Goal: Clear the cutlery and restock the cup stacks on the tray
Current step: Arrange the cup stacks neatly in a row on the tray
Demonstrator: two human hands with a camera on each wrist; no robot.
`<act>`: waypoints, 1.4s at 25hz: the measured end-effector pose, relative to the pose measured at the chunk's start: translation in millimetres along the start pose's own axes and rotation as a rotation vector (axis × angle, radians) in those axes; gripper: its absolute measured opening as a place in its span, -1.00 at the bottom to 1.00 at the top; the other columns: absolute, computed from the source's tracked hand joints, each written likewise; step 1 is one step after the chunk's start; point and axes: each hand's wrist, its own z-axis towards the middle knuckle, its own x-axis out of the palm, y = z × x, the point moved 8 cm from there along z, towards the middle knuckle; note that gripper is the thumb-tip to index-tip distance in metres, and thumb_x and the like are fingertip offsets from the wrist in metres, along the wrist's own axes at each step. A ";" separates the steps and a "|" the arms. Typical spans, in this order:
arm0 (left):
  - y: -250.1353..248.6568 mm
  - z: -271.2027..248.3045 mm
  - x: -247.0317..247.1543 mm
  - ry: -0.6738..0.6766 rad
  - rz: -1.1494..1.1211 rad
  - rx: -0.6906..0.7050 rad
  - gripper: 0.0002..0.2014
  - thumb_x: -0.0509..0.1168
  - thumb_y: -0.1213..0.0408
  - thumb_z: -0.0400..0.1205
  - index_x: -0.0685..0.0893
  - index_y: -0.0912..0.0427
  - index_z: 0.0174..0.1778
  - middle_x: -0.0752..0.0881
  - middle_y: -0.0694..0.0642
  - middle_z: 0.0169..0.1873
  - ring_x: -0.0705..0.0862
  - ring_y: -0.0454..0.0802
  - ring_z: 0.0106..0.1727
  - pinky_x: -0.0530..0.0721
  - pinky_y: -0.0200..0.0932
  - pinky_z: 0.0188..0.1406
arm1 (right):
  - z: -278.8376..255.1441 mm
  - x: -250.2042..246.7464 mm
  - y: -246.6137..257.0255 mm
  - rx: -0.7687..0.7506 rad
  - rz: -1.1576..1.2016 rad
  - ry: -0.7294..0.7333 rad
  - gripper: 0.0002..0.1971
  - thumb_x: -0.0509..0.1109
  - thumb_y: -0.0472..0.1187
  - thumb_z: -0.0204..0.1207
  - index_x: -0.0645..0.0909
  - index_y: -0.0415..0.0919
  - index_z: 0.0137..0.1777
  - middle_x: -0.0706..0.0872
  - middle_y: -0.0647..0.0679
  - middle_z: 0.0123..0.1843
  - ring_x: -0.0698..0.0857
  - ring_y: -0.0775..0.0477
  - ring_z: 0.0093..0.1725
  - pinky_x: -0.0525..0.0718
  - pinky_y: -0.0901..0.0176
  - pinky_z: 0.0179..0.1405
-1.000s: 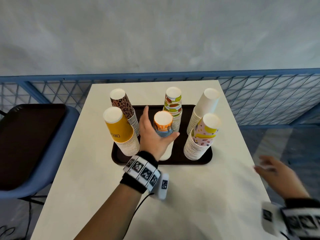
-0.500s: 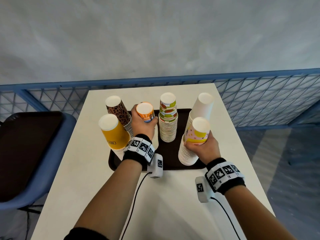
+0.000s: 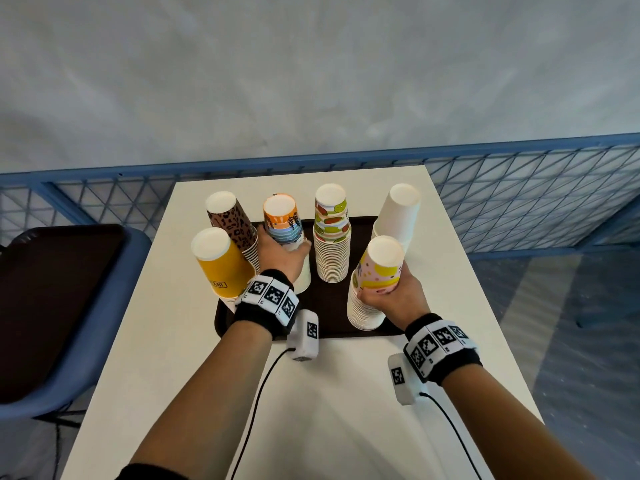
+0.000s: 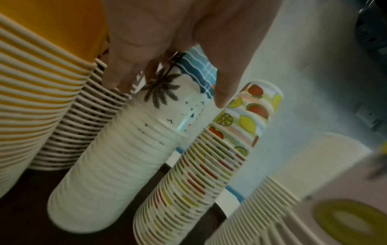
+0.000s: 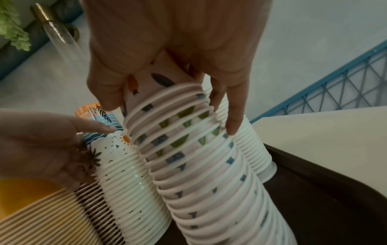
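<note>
Several stacks of upside-down paper cups stand on a dark tray (image 3: pixel 360 223) on the white table. My left hand (image 3: pixel 282 252) grips the orange-and-blue palm-tree stack (image 3: pixel 282 220) near its top; in the left wrist view the fingers (image 4: pixel 228 79) curl round that stack (image 4: pixel 125 149). My right hand (image 3: pixel 388 296) grips the pink-and-yellow stack (image 3: pixel 379 271) at the tray's front right; the right wrist view shows its fingers (image 5: pixel 234 119) wrapped round the stack (image 5: pixel 201 159). Yellow (image 3: pixel 221 261), leopard-print (image 3: pixel 230 220), fruit-print (image 3: pixel 331 233) and plain white (image 3: pixel 398 216) stacks stand around them. No cutlery is in view.
A blue chair (image 3: pixel 114 306) holding a second dark tray (image 3: pixel 52 292) stands left of the table. A blue mesh fence (image 3: pixel 519 199) runs behind the table. The near half of the white table (image 3: pixel 329 427) holds only my forearms and wrist cables.
My right hand came in from the table's right edge and took hold of the pink-and-yellow stack. My left hand carried the palm-tree stack from the tray's front middle toward its back left.
</note>
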 end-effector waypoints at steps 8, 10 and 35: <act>16.3 -69.5 18.9 0.086 0.160 0.156 -0.46 0.41 0.29 0.49 0.44 0.18 0.39 0.46 0.18 0.39 0.49 0.14 0.41 0.47 0.02 0.44 | -13.2 -41.0 -15.2 -0.131 0.072 -0.130 -0.22 0.29 0.17 0.20 0.32 -0.13 0.44 0.52 -0.03 0.25 0.56 0.03 0.10 0.53 0.31 -0.02; 18.1 -60.2 31.6 0.171 0.171 0.140 -0.42 0.37 0.28 0.54 0.36 0.17 0.48 0.45 0.14 0.45 0.52 0.12 0.41 0.50 -0.08 0.40 | -2.0 -59.4 -19.3 -0.082 0.109 -0.247 -0.37 0.31 0.03 0.32 0.37 -0.16 0.40 0.54 -0.06 0.21 0.59 -0.02 0.06 0.52 0.34 -0.11; 58.2 48.1 141.1 0.291 0.034 -0.118 -0.12 0.56 0.31 0.34 0.24 0.15 0.52 0.53 0.16 0.42 0.50 0.14 0.44 0.43 0.00 0.47 | 144.4 -24.5 -55.3 0.175 -0.081 0.022 -0.21 0.64 -0.36 0.10 0.39 -0.14 0.36 0.65 -0.15 0.28 0.60 -0.07 0.19 0.51 0.16 0.14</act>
